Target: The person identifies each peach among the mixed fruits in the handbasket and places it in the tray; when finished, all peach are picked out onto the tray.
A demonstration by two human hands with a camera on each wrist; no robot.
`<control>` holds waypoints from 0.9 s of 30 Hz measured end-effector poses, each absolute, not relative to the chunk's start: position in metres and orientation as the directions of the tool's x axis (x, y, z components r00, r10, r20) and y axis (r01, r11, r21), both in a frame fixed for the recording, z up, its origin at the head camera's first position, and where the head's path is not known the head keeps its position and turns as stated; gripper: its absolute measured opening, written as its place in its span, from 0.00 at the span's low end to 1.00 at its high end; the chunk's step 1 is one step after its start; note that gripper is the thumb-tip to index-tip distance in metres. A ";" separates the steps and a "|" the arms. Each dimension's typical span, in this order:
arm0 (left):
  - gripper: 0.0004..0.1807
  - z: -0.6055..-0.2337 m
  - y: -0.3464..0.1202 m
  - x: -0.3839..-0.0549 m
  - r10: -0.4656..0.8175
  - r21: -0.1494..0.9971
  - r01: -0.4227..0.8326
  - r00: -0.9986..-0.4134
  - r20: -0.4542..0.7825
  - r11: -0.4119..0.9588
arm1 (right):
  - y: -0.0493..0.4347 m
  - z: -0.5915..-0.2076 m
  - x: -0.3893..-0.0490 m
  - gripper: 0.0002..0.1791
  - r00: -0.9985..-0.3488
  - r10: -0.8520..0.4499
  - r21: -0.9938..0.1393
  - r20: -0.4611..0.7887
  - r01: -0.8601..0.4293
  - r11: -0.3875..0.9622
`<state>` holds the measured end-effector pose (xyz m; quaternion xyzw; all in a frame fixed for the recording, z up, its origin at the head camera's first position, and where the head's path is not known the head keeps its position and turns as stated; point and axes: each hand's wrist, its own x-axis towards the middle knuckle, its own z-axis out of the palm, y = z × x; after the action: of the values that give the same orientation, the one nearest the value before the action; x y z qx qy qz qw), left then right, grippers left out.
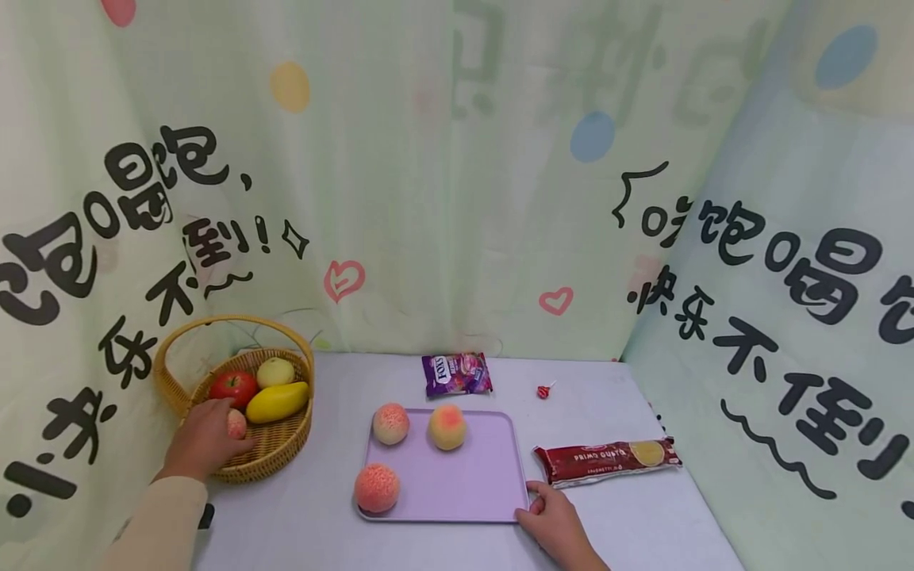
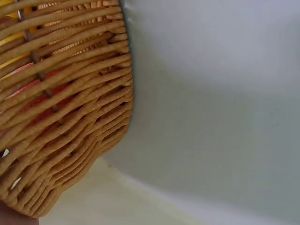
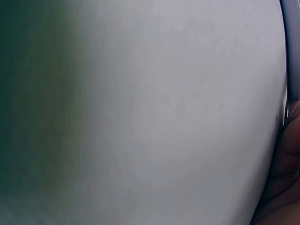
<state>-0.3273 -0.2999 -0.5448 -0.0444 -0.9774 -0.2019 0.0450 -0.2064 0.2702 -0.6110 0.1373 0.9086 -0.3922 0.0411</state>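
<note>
At the left, my left hand [image 1: 205, 440] reaches over the near rim of a wicker basket [image 1: 282, 456] and grips a pink peach [image 1: 236, 425], mostly hidden by the fingers. Beside it in the basket lie a red tomato [image 1: 234, 388], a pale round fruit [image 1: 275, 372] and a yellow mango [image 1: 278, 402]. My right hand [image 1: 558, 525] pinches the near right corner of a lilac tray [image 1: 457, 492]. Three more peaches sit on the tray's left half: one pink [image 1: 377, 488], one paler [image 1: 390, 423], one yellow-orange [image 1: 447, 427]. The left wrist view shows the basket's woven side [image 2: 70, 112] close up.
Behind the tray lies a purple snack bag [image 1: 457, 374], with a small red lollipop [image 1: 543, 392] to its right. A dark red spaghetti packet [image 1: 607, 462] lies right of the tray. Printed curtains [image 1: 443, 198] enclose the white table [image 1: 336, 388] at the back and sides.
</note>
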 end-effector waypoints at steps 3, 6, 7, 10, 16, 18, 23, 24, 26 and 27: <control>0.49 -0.544 -0.299 -0.329 0.069 0.376 0.098 -0.993 0.091 0.921 | 0.271 -0.611 -0.207 0.33 -0.962 0.208 -0.703 -0.175 0.270 0.658; 0.46 -0.546 -0.301 -0.333 0.060 0.348 0.078 -0.996 0.061 0.934 | 0.272 -0.611 -0.207 0.33 -0.963 0.203 -0.707 -0.177 0.268 0.655; 0.45 -0.548 -0.301 -0.334 0.058 0.340 0.073 -0.997 0.054 0.938 | 0.271 -0.611 -0.207 0.33 -0.963 0.202 -0.707 -0.177 0.268 0.654; 0.42 -0.550 -0.304 -0.337 0.056 0.329 0.065 -0.998 0.035 0.942 | 0.271 -0.610 -0.206 0.32 -0.963 0.199 -0.709 -0.179 0.267 0.653; 0.39 -0.544 -0.304 -0.339 0.066 0.339 0.073 -0.997 0.032 0.938 | 0.271 -0.610 -0.209 0.32 -0.967 0.197 -0.710 -0.160 0.251 0.657; 0.38 -0.543 -0.304 -0.339 0.068 0.332 0.078 -0.997 0.041 0.940 | 0.272 -0.612 -0.210 0.32 -0.969 0.192 -0.712 -0.154 0.244 0.659; 0.37 -0.546 -0.303 -0.338 0.070 0.298 0.081 -0.996 0.048 0.951 | 0.273 -0.617 -0.209 0.33 -0.963 0.187 -0.712 -0.193 0.269 0.649; 0.37 -0.546 -0.302 -0.338 0.068 0.293 0.079 -0.997 0.045 0.953 | 0.273 -0.617 -0.209 0.33 -0.961 0.187 -0.712 -0.201 0.275 0.647; 0.38 -0.548 -0.301 -0.339 0.064 0.292 0.074 -0.997 0.046 0.954 | 0.274 -0.618 -0.209 0.33 -0.956 0.196 -0.712 -0.217 0.292 0.638; 0.38 -0.548 -0.300 -0.340 0.061 0.292 0.073 -0.997 0.050 0.954 | 0.274 -0.617 -0.210 0.33 -0.955 0.199 -0.713 -0.219 0.296 0.636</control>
<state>-0.3397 -0.3001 -0.5482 -0.0337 -0.9881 -0.1484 0.0202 -0.2095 0.2744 -0.6175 0.1369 0.9025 -0.4039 0.0600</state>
